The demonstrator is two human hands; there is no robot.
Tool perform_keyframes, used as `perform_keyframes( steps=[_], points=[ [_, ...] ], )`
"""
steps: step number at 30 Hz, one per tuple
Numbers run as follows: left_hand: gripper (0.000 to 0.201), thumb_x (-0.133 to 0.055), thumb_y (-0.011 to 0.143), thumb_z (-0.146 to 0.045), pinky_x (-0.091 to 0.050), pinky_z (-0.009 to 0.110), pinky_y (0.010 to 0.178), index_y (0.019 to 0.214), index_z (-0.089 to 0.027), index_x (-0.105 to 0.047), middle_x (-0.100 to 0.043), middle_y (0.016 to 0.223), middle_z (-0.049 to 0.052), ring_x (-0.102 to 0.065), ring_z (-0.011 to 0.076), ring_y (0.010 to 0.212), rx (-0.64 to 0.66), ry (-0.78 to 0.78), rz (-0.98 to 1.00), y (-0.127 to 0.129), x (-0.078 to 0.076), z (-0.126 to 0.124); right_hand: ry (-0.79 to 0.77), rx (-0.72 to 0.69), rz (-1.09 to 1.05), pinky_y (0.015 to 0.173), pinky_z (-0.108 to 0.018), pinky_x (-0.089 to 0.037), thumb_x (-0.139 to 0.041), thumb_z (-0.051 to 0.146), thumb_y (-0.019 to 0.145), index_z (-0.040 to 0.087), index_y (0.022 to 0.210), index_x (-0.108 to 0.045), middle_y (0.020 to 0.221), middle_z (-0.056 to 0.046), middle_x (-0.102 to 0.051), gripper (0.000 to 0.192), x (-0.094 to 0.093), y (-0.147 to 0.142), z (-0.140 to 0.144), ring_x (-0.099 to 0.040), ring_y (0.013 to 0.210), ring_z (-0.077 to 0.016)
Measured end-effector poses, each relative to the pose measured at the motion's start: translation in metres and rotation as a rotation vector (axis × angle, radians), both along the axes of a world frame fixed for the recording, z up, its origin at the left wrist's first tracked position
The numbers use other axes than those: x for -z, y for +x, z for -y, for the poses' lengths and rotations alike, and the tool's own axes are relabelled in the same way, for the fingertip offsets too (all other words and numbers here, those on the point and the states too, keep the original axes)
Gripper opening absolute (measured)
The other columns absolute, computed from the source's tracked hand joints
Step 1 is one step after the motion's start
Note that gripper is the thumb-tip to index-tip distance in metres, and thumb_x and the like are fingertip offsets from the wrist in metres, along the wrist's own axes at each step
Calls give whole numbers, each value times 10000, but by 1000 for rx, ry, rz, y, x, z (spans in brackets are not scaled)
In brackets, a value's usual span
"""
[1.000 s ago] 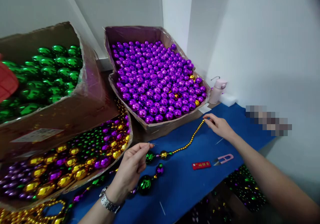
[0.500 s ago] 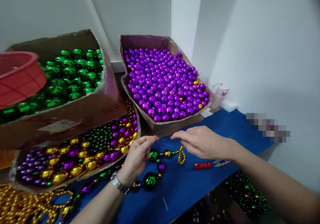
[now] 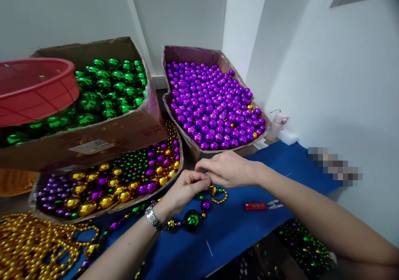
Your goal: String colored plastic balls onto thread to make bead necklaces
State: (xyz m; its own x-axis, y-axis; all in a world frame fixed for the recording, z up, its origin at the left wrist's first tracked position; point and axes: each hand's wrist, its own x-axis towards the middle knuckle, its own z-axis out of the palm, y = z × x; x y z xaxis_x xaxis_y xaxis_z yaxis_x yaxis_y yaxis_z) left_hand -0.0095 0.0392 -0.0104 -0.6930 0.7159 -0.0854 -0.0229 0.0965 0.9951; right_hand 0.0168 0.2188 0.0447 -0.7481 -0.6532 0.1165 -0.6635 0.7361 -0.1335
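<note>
On the blue bench (image 3: 237, 234), a box of green balls (image 3: 106, 88) sat at ten o'clock and a box of purple balls (image 3: 215, 105) at twelve. At centre the right hand (image 3: 229, 169) and left hand (image 3: 185, 190) met, fingers pinched closed on a bead strand (image 3: 199, 213) lying just beneath them.

Bead-stringing workshop (bead-filled cartons (image 3: 215, 105))

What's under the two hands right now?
Beneath the left hand and right hand: a bead strand on blue cloth. The fingers hide what they pinch.
</note>
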Motion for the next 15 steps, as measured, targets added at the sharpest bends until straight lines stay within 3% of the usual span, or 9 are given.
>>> perform_keyframes(
  steps=[5, 12, 15],
  points=[
    [262, -644, 764, -348, -355, 234, 591, 856, -120, -735, -638, 702, 31, -477, 110, 614, 72, 8, -10, -2, 0, 5, -139, -21, 149, 678, -273, -378, -444, 208, 886, 213, 1134, -529, 891, -35, -674, 261, 5, -8, -1, -600, 755, -167],
    [311, -640, 761, -403, -326, 212, 509, 719, -103, -704, -572, 571, 1, -424, 87, 528, 71, -86, -98, -6, 1, 7, -232, -21, 250, 662, -243, -390, -467, 199, 888, 198, 1105, -568, 848, -12, -667, 240, 5, -12, -4, -589, 715, -131],
    [310, -611, 789, -401, -348, 206, 531, 714, -107, -672, -586, 618, 2, -444, 87, 554, 52, -126, -131, -9, 1, 12, -276, 2, 290, 655, -251, -377, -508, 218, 872, 168, 952, -636, 839, -30, -659, 159, 3, -10, -20, -576, 726, -136]
  ],
)
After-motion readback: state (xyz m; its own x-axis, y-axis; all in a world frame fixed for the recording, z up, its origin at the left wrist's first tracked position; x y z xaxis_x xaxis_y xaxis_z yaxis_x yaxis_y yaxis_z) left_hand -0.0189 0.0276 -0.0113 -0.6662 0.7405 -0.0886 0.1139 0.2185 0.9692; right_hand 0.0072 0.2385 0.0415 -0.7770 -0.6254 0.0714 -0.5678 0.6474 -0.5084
